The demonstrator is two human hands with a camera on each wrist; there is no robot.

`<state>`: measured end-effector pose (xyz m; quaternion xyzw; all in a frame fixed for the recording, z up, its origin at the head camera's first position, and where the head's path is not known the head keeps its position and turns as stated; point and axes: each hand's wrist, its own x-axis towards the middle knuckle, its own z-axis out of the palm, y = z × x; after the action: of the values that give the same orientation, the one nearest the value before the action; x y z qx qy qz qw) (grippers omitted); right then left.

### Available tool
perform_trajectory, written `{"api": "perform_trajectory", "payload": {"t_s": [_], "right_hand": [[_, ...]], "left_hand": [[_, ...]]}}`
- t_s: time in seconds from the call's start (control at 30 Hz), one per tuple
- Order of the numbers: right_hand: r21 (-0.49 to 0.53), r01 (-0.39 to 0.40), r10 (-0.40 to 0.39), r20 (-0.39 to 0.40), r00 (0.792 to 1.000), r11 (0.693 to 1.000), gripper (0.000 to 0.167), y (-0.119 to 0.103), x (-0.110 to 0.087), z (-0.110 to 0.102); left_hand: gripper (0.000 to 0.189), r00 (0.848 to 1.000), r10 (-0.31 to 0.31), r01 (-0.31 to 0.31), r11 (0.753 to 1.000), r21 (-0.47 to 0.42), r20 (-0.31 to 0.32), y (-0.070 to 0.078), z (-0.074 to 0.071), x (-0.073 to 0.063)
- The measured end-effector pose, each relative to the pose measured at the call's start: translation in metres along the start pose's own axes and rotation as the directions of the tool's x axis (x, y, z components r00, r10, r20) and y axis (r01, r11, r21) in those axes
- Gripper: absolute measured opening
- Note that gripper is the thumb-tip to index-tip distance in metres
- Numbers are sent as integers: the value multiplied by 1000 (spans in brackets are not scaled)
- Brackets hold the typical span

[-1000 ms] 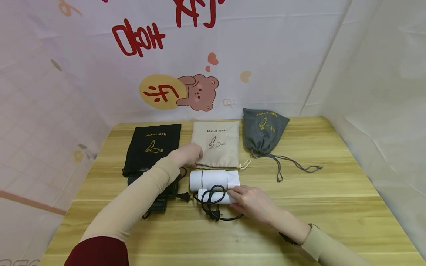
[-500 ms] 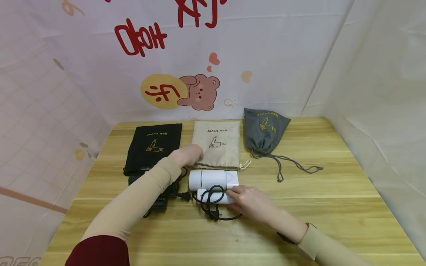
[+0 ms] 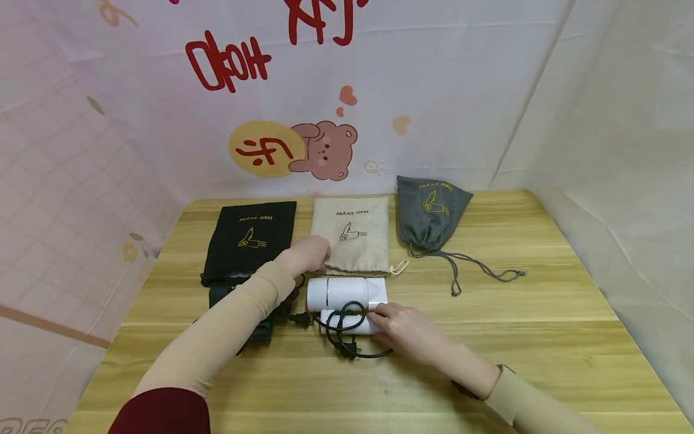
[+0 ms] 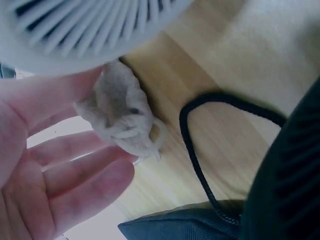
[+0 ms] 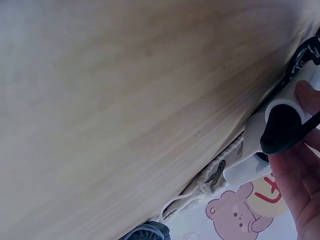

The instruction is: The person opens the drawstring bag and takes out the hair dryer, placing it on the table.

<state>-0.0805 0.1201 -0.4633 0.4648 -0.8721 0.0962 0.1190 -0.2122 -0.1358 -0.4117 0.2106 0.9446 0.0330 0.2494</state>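
Note:
My left hand (image 3: 310,252) pinches the near left corner of a beige drawstring bag (image 3: 355,244) printed "Hair Dryer". In the left wrist view, its thumb and fingers lie either side of the bag's gathered mouth (image 4: 120,115), and some fingertips are hidden. Just in front of the bag lies a folded white hair dryer (image 3: 344,294), its black cord (image 3: 347,343) looped over the handle. My right hand (image 3: 409,331) grips the right end of that handle (image 5: 305,82) between thumb and fingers. A black hair dryer (image 3: 262,333) lies to the left, partly hidden under my left arm.
A black drawstring bag (image 3: 252,241) lies flat at the back left. At the back right is a filled grey drawstring bag (image 3: 431,217), its cords trailing forward. The black dryer's plug (image 3: 300,320) points at the white dryer. A printed white cloth (image 3: 434,78) hangs behind the table.
The white hair dryer has slid slightly left with my right hand on it. Against its neighbours, the beige bag has shifted slightly left in my left hand.

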Motion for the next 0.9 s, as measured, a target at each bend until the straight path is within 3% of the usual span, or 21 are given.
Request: {"api": "perform_trajectory", "payload": {"t_s": [0.23, 0.4, 0.53, 0.73, 0.9], "right_hand": [[34, -21, 21, -16, 1000, 999, 36, 2, -4, -1], [60, -23, 27, -67, 997, 998, 33, 6, -9, -4], [56, -33, 39, -115, 993, 998, 34, 11, -17, -7], [53, -58, 67, -205, 976, 997, 41, 23, -29, -11], [26, -104, 107, -266, 958, 994, 48, 40, -33, -16]], "left_hand": [[49, 999, 39, -39, 998, -49, -7, 1, -2, -6], [53, 990, 45, -62, 990, -130, -134, 5, 0, -7], [53, 963, 58, -108, 978, -181, -262, 11, 0, -9], [54, 929, 70, -157, 964, -214, -363, 20, -7, -16], [55, 885, 75, -189, 960, -208, -459, 25, -16, -16]]}}
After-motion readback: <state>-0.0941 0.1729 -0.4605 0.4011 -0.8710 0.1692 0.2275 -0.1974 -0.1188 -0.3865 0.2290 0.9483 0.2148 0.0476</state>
